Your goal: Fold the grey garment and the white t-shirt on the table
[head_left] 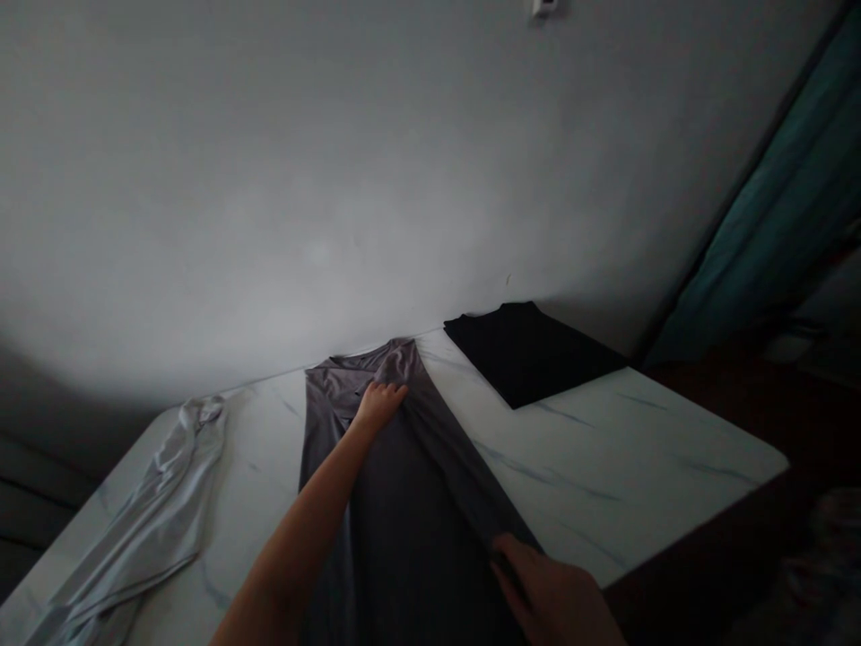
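Observation:
A long dark grey garment (423,502) lies spread on the marble-patterned table (673,449), its upper end near the wall. My left hand (382,402) reaches out to the garment's upper part, its fingers closed on the fabric just below the neckline. Lower down, my right hand (538,583) is closed on the garment's right edge, with fingers and thumb pinching the cloth.
A folded black cloth (531,354) lies at the back right of the table, against the wall (377,179). On the left lies a crumpled light grey garment (154,511). A teal curtain (773,197) hangs at the far right.

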`<act>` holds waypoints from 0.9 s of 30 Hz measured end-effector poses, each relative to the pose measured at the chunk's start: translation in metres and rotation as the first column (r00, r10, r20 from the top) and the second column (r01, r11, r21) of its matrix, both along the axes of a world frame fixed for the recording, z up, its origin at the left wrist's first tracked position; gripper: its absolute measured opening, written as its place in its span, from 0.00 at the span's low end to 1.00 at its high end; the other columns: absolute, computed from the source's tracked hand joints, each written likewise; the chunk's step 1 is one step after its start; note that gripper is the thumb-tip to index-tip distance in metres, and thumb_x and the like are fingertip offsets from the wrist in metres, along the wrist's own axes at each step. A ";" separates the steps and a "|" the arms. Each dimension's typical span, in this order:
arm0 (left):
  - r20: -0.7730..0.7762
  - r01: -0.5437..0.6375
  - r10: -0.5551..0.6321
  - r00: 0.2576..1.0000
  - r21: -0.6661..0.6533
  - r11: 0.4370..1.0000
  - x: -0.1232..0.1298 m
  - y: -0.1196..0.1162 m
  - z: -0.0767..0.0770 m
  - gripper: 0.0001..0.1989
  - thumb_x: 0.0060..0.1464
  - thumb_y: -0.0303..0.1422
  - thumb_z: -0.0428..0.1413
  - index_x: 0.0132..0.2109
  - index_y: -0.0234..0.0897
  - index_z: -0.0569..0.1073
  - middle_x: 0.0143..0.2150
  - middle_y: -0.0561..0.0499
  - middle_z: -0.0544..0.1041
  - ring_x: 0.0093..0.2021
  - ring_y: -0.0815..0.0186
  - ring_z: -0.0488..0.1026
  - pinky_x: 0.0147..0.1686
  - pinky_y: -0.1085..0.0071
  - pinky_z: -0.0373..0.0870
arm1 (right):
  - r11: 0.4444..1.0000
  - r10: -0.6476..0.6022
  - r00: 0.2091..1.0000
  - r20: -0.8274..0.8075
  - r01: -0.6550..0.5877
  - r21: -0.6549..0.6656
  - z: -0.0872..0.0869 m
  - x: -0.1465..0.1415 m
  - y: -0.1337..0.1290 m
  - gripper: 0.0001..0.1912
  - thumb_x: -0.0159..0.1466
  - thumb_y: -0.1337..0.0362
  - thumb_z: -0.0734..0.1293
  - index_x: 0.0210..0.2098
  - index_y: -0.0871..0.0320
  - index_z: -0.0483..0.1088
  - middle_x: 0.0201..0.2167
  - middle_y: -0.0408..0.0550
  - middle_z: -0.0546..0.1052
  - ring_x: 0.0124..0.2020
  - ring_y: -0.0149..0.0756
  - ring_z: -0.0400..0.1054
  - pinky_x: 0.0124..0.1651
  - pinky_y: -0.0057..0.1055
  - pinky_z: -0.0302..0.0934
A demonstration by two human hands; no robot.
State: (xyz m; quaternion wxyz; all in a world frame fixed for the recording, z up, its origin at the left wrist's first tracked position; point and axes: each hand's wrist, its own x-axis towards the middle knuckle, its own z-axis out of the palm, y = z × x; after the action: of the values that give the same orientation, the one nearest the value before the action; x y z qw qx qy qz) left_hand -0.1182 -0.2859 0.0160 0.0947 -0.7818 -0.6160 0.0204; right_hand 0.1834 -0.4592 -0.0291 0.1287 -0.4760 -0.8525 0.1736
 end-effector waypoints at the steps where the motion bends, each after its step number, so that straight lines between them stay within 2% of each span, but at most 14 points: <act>1: 0.002 0.007 -0.007 1.000 0.002 1.000 -0.002 0.002 0.002 0.17 0.61 0.24 0.43 0.51 0.39 0.71 0.45 0.40 0.77 0.45 0.56 0.74 0.50 0.60 0.63 | 1.000 -0.008 1.000 -0.023 0.008 -0.009 0.005 -0.002 0.000 0.10 0.66 0.63 0.56 0.40 0.45 0.68 0.34 0.45 0.81 0.30 0.42 0.77 0.28 0.33 0.66; 4: -0.001 0.028 -0.028 1.000 0.001 1.000 -0.008 0.005 0.009 0.16 0.61 0.24 0.44 0.50 0.40 0.72 0.46 0.42 0.78 0.47 0.58 0.74 0.54 0.60 0.61 | 0.999 -0.021 0.999 -0.038 0.019 -0.043 0.019 -0.012 0.000 0.11 0.67 0.63 0.56 0.42 0.46 0.68 0.35 0.45 0.81 0.32 0.42 0.77 0.30 0.32 0.66; 6: -0.007 0.043 -0.043 0.999 -0.008 0.999 -0.011 0.005 0.011 0.15 0.60 0.24 0.45 0.48 0.41 0.73 0.45 0.44 0.78 0.48 0.59 0.73 0.57 0.60 0.58 | 0.997 0.001 1.000 -0.031 -0.004 -0.078 0.020 -0.020 0.000 0.12 0.67 0.64 0.56 0.43 0.46 0.69 0.35 0.46 0.81 0.32 0.42 0.77 0.31 0.32 0.67; 11: -0.002 0.067 -0.068 0.998 -0.029 0.997 -0.017 0.001 0.007 0.14 0.60 0.24 0.47 0.45 0.43 0.74 0.44 0.47 0.80 0.49 0.61 0.73 0.61 0.61 0.55 | 0.968 0.138 0.988 -0.066 -0.149 -0.203 0.002 -0.034 -0.005 0.19 0.59 0.67 0.64 0.49 0.46 0.72 0.40 0.47 0.81 0.37 0.42 0.77 0.36 0.31 0.69; 15: 0.018 0.074 -0.074 0.997 -0.014 0.997 -0.025 0.001 0.004 0.16 0.60 0.24 0.47 0.48 0.46 0.74 0.52 0.48 0.77 0.54 0.61 0.71 0.61 0.60 0.56 | 0.927 0.179 0.980 -0.082 -0.196 -0.321 -0.002 -0.033 -0.004 0.25 0.56 0.69 0.66 0.52 0.47 0.72 0.45 0.47 0.80 0.43 0.42 0.76 0.43 0.30 0.69; 20: 0.003 0.101 -0.102 0.995 0.073 0.992 -0.034 0.006 0.002 0.22 0.59 0.22 0.47 0.57 0.44 0.70 0.64 0.47 0.67 0.64 0.57 0.62 0.64 0.55 0.54 | 0.878 0.167 0.975 -0.150 -0.216 -0.428 0.010 -0.029 0.002 0.25 0.59 0.65 0.64 0.56 0.49 0.70 0.49 0.48 0.79 0.48 0.41 0.74 0.49 0.30 0.66; 24: -0.026 0.162 -0.162 0.986 -0.001 0.987 -0.039 0.010 -0.001 0.21 0.59 0.24 0.48 0.57 0.45 0.71 0.61 0.49 0.71 0.61 0.60 0.65 0.63 0.58 0.55 | 0.772 0.263 0.963 -0.061 -0.248 -0.585 0.024 -0.030 0.007 0.26 0.56 0.63 0.68 0.56 0.49 0.72 0.37 0.47 0.82 0.37 0.42 0.77 0.39 0.27 0.66; 25: -0.021 0.163 -0.163 0.986 -0.026 0.986 -0.039 0.011 0.001 0.21 0.59 0.24 0.48 0.56 0.46 0.71 0.59 0.50 0.73 0.60 0.61 0.67 0.63 0.59 0.56 | 0.771 0.274 0.959 -0.065 -0.260 -0.582 0.030 -0.030 0.011 0.26 0.56 0.63 0.69 0.55 0.50 0.72 0.36 0.47 0.82 0.36 0.41 0.76 0.38 0.27 0.66; 27: 0.000 0.122 -0.122 0.993 -0.037 0.992 -0.035 0.009 0.006 0.21 0.58 0.23 0.48 0.55 0.48 0.72 0.57 0.51 0.75 0.59 0.62 0.68 0.63 0.61 0.55 | 0.827 0.241 0.961 -0.134 -0.276 -0.490 0.044 -0.030 0.024 0.21 0.60 0.63 0.66 0.53 0.51 0.74 0.39 0.47 0.82 0.40 0.41 0.76 0.42 0.28 0.65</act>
State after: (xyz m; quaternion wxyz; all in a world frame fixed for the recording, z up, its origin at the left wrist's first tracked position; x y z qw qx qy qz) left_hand -0.1535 -0.2770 0.0219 0.0821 -0.8196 -0.5664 0.0268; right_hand 0.1533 -0.4349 0.0148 0.0035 -0.3670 -0.8291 0.4218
